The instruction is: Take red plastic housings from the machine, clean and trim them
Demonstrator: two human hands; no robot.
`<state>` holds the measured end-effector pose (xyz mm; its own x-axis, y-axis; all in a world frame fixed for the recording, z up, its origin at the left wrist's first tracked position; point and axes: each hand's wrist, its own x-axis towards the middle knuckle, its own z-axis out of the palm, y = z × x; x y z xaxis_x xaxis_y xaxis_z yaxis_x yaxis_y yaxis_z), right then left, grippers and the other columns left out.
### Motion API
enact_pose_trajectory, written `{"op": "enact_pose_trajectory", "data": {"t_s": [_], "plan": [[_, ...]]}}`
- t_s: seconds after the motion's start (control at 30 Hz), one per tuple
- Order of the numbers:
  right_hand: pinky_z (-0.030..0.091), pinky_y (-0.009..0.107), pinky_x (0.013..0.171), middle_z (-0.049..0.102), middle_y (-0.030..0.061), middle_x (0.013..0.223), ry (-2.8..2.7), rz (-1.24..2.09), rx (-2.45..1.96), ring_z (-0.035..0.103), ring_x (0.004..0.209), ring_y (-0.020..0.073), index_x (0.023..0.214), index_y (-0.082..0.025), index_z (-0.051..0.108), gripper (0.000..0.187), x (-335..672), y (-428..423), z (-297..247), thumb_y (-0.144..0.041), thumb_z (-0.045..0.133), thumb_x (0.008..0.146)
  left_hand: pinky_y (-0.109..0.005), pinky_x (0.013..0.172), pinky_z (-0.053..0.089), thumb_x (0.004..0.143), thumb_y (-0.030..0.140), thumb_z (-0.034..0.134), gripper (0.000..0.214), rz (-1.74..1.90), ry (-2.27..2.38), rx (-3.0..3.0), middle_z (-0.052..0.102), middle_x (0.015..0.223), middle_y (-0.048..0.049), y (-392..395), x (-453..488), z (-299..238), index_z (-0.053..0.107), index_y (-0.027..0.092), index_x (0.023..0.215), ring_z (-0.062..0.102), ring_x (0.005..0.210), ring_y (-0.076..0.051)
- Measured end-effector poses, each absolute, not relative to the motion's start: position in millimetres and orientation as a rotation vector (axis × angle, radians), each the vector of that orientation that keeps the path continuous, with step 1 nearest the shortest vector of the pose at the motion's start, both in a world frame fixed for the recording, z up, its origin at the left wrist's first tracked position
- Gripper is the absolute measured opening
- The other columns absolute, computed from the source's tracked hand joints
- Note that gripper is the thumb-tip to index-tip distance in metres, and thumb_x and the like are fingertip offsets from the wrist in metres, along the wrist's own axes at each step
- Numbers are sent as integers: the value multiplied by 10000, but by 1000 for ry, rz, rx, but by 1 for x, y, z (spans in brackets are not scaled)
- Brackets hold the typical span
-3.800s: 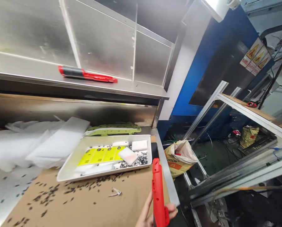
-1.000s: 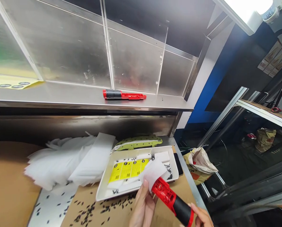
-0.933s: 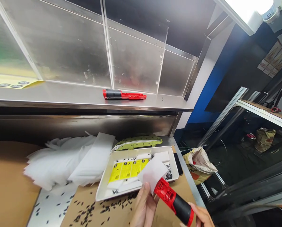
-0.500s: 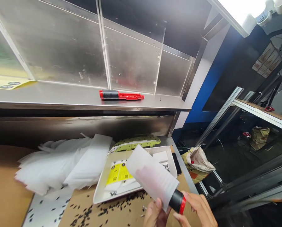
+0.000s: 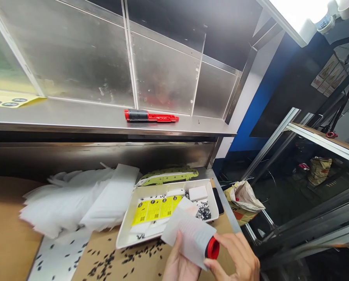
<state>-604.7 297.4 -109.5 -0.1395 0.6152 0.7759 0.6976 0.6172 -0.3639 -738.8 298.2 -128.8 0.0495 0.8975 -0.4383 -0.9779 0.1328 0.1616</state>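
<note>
1. Foam sleeve (image 5: 190, 234), white and ribbed, lies between our two hands at the lower edge of the view, just in front of the white tray (image 5: 127, 230); it covers nearly all of the red tool (image 5: 212, 248), of which only the round red end shows at the sleeve's right mouth.
2. Our left hand (image 5: 180, 265) grips the sleeve from below, thumb pressed against its near face, fingers closed around it.
3. Our right hand (image 5: 238, 259) cups the tool's exposed red end, fingertips touching the sleeve's edge; we cannot tell how firmly it is closed.
4. In the tray we see yellow label sheets (image 5: 155, 208), a small white block (image 5: 198, 193) and a heap of small dark parts (image 5: 203, 212).
5. More small dark parts (image 5: 110, 265) are scattered over the cardboard bench top (image 5: 4, 234) in front of the tray.
6. A loose pile of white foam sheets (image 5: 75, 199) lies left of the tray, touching it.
7. A second red and black tool (image 5: 151, 116) rests on the steel shelf (image 5: 75, 121) above, well apart from our hands.
8. A brown paper sack (image 5: 244, 199) sits on the floor to the right of the bench.
</note>
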Motion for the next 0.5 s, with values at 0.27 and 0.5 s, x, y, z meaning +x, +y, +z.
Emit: {"op": "enact_pose_trajectory", "data": {"t_s": [0.27, 0.5], "plan": [[525, 312, 692, 708, 60, 886, -1782, -54, -1145, 660, 763, 206, 1047, -252, 664, 225, -592, 296, -110, -398, 568, 906, -302, 599, 582, 971, 228, 448, 204, 1131, 488, -548, 758, 724, -113, 298, -724, -128, 598, 91, 988, 720, 641, -204], [484, 297, 597, 663, 49, 808, -1711, -2, -1380, 635, 715, 201, 935, -247, 664, 339, -571, 278, -120, -545, 507, 893, -324, 594, 596, 960, 231, 473, 245, 1014, 486, -497, 753, 723, -90, 296, -701, -125, 551, 104, 1155, 717, 627, -211]]}}
